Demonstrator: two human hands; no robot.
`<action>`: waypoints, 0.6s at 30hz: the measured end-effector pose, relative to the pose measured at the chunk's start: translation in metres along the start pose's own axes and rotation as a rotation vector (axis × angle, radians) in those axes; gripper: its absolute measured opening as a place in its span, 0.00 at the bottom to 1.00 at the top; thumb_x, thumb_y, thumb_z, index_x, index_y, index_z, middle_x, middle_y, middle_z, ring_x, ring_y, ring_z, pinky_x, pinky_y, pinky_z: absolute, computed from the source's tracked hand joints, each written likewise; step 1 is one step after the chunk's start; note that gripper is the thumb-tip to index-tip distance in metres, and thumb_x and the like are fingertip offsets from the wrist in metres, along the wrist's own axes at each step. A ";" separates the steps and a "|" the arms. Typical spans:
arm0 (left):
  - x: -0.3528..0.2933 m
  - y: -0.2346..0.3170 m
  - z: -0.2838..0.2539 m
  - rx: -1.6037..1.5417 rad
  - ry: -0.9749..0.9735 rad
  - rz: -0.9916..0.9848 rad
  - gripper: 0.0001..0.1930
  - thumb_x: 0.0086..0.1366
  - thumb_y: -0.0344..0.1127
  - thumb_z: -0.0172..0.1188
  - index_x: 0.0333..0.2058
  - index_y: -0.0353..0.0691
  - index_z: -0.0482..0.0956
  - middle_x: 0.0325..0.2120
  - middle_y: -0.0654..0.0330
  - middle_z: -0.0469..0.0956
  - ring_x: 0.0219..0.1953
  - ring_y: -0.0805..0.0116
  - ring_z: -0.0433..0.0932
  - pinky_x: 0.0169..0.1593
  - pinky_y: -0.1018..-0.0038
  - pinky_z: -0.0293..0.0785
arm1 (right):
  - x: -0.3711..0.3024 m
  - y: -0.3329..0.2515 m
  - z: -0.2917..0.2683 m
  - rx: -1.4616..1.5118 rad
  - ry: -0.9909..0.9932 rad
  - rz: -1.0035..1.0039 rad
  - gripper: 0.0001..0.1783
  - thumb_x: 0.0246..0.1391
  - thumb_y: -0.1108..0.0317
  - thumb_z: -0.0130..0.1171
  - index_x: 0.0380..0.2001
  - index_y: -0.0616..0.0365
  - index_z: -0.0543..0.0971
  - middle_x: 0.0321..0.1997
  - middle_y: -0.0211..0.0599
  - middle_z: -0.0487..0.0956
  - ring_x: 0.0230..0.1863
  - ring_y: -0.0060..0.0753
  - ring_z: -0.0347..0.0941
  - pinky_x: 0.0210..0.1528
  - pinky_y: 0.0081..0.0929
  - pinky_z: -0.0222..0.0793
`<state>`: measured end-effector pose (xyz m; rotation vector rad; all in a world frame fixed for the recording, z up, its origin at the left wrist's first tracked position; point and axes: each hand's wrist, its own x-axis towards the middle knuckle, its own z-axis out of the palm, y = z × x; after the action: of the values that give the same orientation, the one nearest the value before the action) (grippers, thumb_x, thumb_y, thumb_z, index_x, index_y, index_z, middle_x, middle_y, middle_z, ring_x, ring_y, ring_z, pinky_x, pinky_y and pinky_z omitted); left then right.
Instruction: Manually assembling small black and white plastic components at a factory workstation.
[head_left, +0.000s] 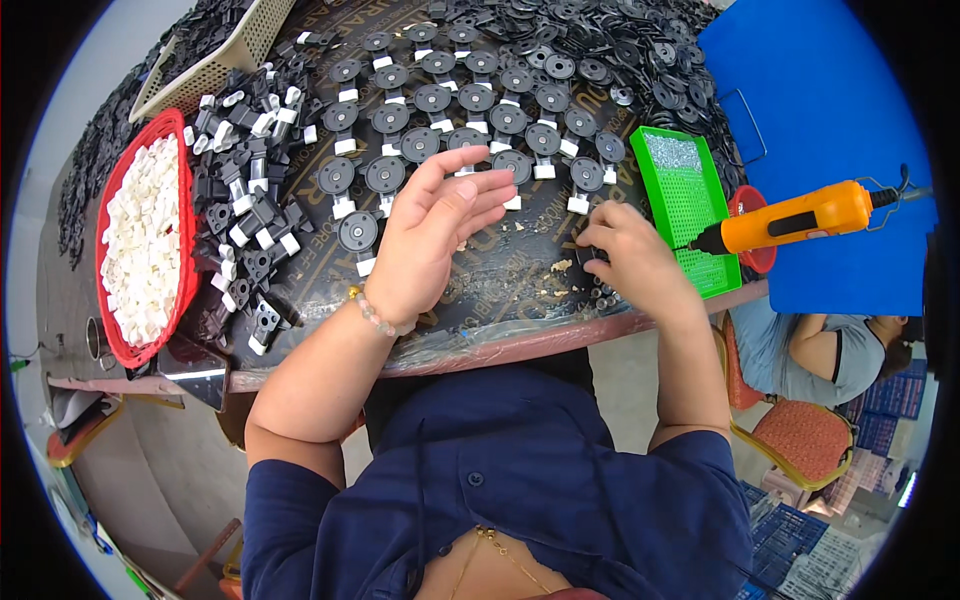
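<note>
L hand (428,235) is hovering released, fingers extended, R hand (632,250) is curling (can't tell on what), black wheel assys (432,97) are sitting beyond L hand, so steadying w/ L hand prob. helps.

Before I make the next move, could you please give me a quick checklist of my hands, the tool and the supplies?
1. Left hand free: ok; it is open above the table, with no part visible in it.
2. Right hand gripping the dark piece firmly: cannot tell; the curled fingers partly hide it.
3. Orange power screwdriver in hand: not ok; neither hand grips it.
4. Green tray stocked: ok; small silvery pieces lie in it.
5. Red basket stocked: ok; white pieces fill it.
</note>
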<state>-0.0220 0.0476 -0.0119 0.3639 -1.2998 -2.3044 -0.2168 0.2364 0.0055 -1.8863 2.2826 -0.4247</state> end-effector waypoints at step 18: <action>-0.136 0.045 -0.040 1.594 0.297 0.458 0.20 0.51 0.31 0.71 0.44 0.42 0.80 0.41 0.53 0.76 0.42 0.52 0.76 0.45 0.60 0.74 | 0.068 -0.021 -0.040 0.040 0.613 0.082 0.31 0.51 0.68 0.72 0.59 0.56 0.77 0.63 0.41 0.77 0.52 0.37 0.74 0.51 0.30 0.71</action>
<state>0.1241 0.0692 0.0060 0.7109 -2.4055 -0.4250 -0.2223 0.1715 0.0540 -1.8116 2.6608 -1.1621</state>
